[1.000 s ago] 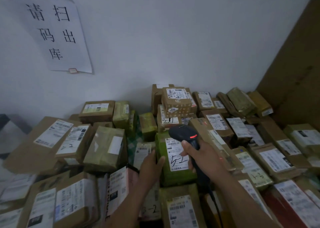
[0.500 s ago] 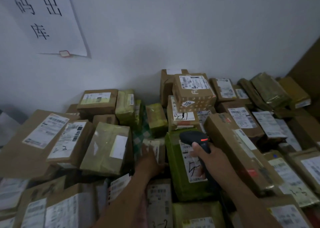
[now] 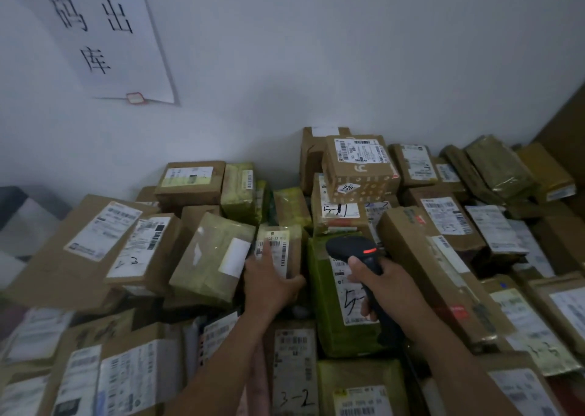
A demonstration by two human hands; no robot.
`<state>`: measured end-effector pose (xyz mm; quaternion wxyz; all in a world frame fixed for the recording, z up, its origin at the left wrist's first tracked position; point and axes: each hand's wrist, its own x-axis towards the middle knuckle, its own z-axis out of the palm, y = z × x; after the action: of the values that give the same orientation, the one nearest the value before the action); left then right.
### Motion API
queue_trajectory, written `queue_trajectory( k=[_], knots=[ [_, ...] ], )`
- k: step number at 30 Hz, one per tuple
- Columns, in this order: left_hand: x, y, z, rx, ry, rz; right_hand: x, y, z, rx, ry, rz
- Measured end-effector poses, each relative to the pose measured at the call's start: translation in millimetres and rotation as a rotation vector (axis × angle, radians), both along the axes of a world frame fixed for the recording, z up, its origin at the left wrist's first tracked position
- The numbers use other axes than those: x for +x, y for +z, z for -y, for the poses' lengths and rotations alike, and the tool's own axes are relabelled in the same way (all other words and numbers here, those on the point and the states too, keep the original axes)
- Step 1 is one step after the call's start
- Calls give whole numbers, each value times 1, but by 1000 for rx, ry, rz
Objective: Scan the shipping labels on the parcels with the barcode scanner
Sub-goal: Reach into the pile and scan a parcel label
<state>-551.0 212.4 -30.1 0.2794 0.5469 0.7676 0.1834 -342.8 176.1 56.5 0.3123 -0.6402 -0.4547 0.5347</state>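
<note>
**Left hand on a small parcel, scanner raised in the right**

The left hand (image 3: 269, 284) reaches forward from the lower middle, palm down, fingers spread over the face of a small tan parcel (image 3: 280, 251) and its barcode label (image 3: 278, 252), thumb hooked under the parcel's near right corner. The grasp is loose and partly open rather than a full clench. The right hand (image 3: 384, 284) is closed around the handle of the black barcode scanner (image 3: 354, 249), index finger up near the trigger; the scanner's head points left and away, a red light glowing on top.

Just under the scanner lies a green-wrapped parcel (image 3: 326, 314) with a white label bearing handwritten marks. To the right a long brown carton (image 3: 421, 267) runs diagonally, close against the right wrist. Left of the held parcel sits an olive taped box (image 3: 209, 254), touching it. A patterned box (image 3: 361, 168) tops the stack behind.

Parcels crowd every side, tilted and overlapping, with no bare surface between them. The pile butts against the white wall (image 3: 348, 51), where a paper notice (image 3: 104, 32) hangs upper left; a brown panel (image 3: 566, 118) closes the right edge
</note>
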Motion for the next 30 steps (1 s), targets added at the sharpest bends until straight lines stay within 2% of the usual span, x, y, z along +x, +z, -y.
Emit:
queue_trajectory(
  k=[4, 7, 12, 16, 19, 22, 25, 28, 30],
  knots=[
    [-5, 45, 16, 130, 12, -46, -3, 21, 11, 21, 20, -100],
    [-3, 81, 31, 205, 26, 69, -5, 37, 20, 26, 15, -207],
    [25, 117, 71, 210, 3, 285, -2, 53, 42, 48, -58, -328],
    [20, 130, 91, 199, 160, 783, 6, 65, 59, 20, -120, -494],
    [11, 132, 105, 112, 48, 1068, 7, 70, 72, 34, -129, -564],
    [8, 128, 116, 31, -44, 1077, 5, 78, 82, 48, -116, -533],
    [3, 126, 125, 138, -14, 962, 4, 92, 90, 92, -103, -412],
    [-6, 133, 133, 238, 34, 801, 7, 107, 101, 204, 13, -159],
    [-19, 139, 135, 234, 63, 768, 13, 116, 110, 283, 144, 41]
  ],
)
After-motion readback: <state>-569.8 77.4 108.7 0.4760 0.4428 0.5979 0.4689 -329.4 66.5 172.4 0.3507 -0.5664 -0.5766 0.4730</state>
